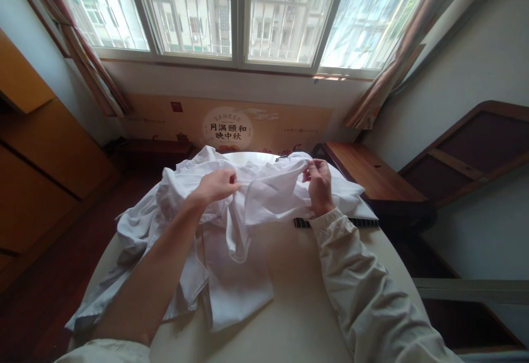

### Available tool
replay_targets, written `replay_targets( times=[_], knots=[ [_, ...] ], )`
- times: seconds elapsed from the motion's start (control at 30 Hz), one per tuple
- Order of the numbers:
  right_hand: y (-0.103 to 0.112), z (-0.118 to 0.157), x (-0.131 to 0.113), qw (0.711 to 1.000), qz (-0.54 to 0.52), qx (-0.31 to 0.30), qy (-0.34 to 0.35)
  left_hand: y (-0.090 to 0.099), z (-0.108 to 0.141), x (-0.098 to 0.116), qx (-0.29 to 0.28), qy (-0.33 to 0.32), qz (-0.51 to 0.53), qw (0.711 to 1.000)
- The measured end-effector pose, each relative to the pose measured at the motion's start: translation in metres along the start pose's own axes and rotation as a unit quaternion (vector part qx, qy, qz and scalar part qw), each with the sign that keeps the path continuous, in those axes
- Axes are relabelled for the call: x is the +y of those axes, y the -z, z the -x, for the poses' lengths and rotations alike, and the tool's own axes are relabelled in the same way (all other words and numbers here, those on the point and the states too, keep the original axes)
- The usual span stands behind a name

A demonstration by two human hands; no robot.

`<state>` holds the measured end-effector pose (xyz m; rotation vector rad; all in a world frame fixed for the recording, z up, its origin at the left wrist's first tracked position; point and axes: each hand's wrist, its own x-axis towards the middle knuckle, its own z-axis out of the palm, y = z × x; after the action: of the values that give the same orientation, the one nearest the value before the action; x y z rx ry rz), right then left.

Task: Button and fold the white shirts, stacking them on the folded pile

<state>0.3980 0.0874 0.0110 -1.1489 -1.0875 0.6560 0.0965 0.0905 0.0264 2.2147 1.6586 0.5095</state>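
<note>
A crumpled white shirt (273, 192) lies over the far half of a round pale table (297, 291), with folds and loose panels hanging toward me. My left hand (221, 184) is closed in a pinch on its cloth, left of centre. Farther right, my right hand (319, 185) grips a raised edge of the same white fabric between thumb and fingers. Between the two hands the cloth stretches in a loose span. Part of a black strip with pale lines (303, 223) shows under the fabric beside my right wrist; its kind is unclear.
A wooden desk (372, 173) stands beyond the table at right. Yellowish cabinets (45, 153) line the left side. A printed beige panel (264, 123) runs below the barred window (198, 16), with curtains (88, 71) at its sides.
</note>
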Motion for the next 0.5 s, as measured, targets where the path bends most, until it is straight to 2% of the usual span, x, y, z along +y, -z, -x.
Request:
replay_targets(
  times=[0.1,0.2,0.27,0.33,0.43,0.5],
  knots=[
    [0.009,-0.008,-0.005,0.999,-0.004,0.043,-0.011,0.005,0.000,0.000,-0.017,0.003,0.024,1.000],
    [0.012,-0.006,-0.016,1.000,0.022,0.000,0.013,0.013,0.003,0.003,-0.014,-0.032,0.111,0.993],
    [0.013,0.000,-0.028,0.995,0.034,-0.094,0.011,0.020,0.007,0.007,-0.051,-0.075,0.195,0.977],
    [0.014,0.010,-0.044,0.969,0.042,-0.244,-0.025,0.027,0.015,0.012,-0.133,-0.107,0.272,0.947],
    [0.018,0.024,-0.064,0.878,0.057,-0.468,-0.082,0.034,0.032,0.023,-0.271,-0.118,0.329,0.897],
    [0.023,0.026,-0.070,0.828,0.064,-0.548,-0.102,0.038,0.044,0.030,-0.331,-0.110,0.332,0.877]
  ],
)
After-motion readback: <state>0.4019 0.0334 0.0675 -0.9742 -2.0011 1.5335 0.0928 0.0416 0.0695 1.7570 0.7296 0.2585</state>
